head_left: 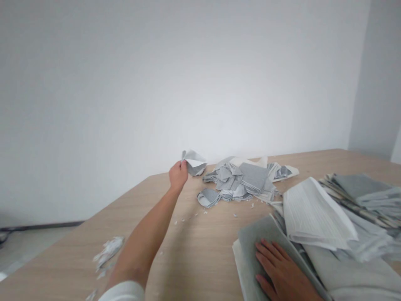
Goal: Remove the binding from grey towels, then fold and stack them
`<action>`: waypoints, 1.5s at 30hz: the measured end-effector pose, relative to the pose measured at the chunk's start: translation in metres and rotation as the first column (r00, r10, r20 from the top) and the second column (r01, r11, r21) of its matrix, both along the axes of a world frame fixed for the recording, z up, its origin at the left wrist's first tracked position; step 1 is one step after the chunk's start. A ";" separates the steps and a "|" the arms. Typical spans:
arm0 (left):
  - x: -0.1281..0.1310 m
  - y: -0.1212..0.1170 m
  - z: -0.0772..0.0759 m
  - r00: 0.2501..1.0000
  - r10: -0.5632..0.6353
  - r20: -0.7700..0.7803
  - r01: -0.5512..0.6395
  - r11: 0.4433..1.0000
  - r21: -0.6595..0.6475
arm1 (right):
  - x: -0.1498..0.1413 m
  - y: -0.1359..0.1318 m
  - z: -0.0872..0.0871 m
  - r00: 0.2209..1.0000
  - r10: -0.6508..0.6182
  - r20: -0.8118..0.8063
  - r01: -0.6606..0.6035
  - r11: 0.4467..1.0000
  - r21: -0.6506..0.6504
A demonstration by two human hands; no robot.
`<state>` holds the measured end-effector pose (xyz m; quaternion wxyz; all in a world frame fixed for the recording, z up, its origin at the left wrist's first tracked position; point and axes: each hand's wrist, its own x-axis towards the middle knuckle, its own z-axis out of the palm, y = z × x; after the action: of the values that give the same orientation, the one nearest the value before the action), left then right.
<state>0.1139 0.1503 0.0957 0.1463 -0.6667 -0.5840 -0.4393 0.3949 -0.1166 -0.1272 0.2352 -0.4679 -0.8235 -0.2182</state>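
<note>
My left hand [178,174] reaches far across the wooden table [194,251] and pinches a small grey-and-white fabric piece [194,162], held just above the tabletop near the far edge. To its right lies a heap of similar grey and white fabric scraps [241,179]. At the bottom right my right hand [278,271] lies flat, fingers stretched out, on a grey fabric sheet [260,238] that tops a stack.
A large spread of folded grey and white fabric sheets [316,215] covers the table's right side. Small crumpled white scraps [108,251] lie near the left edge, and tiny bits dot the middle. A white wall stands behind the table.
</note>
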 end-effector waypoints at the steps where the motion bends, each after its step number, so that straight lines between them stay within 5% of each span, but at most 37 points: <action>1: 0.000 -0.013 0.007 0.997 -0.074 0.008 0.074 0.997 0.013 | 0.001 0.000 -0.002 1.000 0.005 -0.005 -0.005 1.000 0.001; 4: 0.004 -0.064 0.008 0.951 -0.308 0.031 0.309 0.950 -0.050 | 0.001 -0.001 -0.004 0.999 0.023 -0.025 -0.023 1.000 0.015; 7: 0.011 -0.122 -0.011 0.869 -0.483 0.104 0.493 0.861 -0.122 | -0.005 -0.009 0.005 0.993 0.044 -0.106 -0.040 0.998 0.040; 10: 0.019 -0.170 -0.029 0.758 -0.622 0.196 0.652 0.727 -0.216 | -0.020 -0.017 0.031 0.946 0.012 -0.324 -0.022 0.999 -0.024; 14: 0.028 -0.214 -0.033 0.645 -0.714 0.270 0.760 0.563 -0.326 | -0.040 -0.015 0.078 0.741 -0.060 -0.669 -0.087 0.979 -0.184; 18: 0.030 -0.236 -0.034 0.568 -0.787 0.241 0.802 0.462 -0.380 | -0.052 -0.010 0.115 0.578 -0.018 -0.816 -0.175 0.974 -0.145; 22: 0.027 -0.243 -0.042 0.583 -0.768 0.265 0.791 0.461 -0.403 | -0.063 -0.015 0.130 0.551 0.005 -0.835 -0.316 0.927 -0.202; 27: 0.026 -0.249 -0.045 0.511 -0.820 0.259 0.833 0.399 -0.383 | -0.070 -0.016 0.133 0.272 -0.082 -0.959 -0.630 0.738 -0.242; 30: 0.028 -0.249 -0.045 0.514 -0.800 0.308 0.841 0.401 -0.363 | -0.068 -0.018 0.134 0.230 -0.146 -0.962 -0.683 0.680 -0.266; 32: 0.031 -0.247 -0.047 0.500 -0.759 0.417 0.862 0.391 -0.322 | -0.066 -0.021 0.136 0.174 -0.138 -0.975 -0.659 0.720 -0.219; 34: 0.034 -0.247 -0.052 0.399 -0.719 0.570 0.917 0.316 -0.243 | -0.065 -0.023 0.138 0.087 -0.104 -0.991 -0.604 0.786 -0.135; 37: 0.040 -0.250 -0.058 0.151 -0.650 0.745 0.987 0.063 -0.145 | -0.064 -0.025 0.140 -0.019 -0.034 -0.999 -0.473 0.881 -0.021; 39: 0.046 -0.255 -0.062 0.070 -0.580 0.811 0.990 -0.059 -0.128 | -0.064 -0.026 0.142 -0.052 0.016 -0.999 -0.375 0.926 0.034; 45: 0.057 -0.269 -0.066 0.023 -0.479 0.877 0.987 -0.130 -0.097 | -0.064 -0.033 0.148 -0.065 0.032 -0.997 -0.144 0.989 0.041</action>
<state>0.1713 -0.1186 0.0292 -0.6453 -0.6816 -0.1487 -0.3114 0.3307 -0.1495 0.0203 0.7552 -0.4342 -0.4295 0.2380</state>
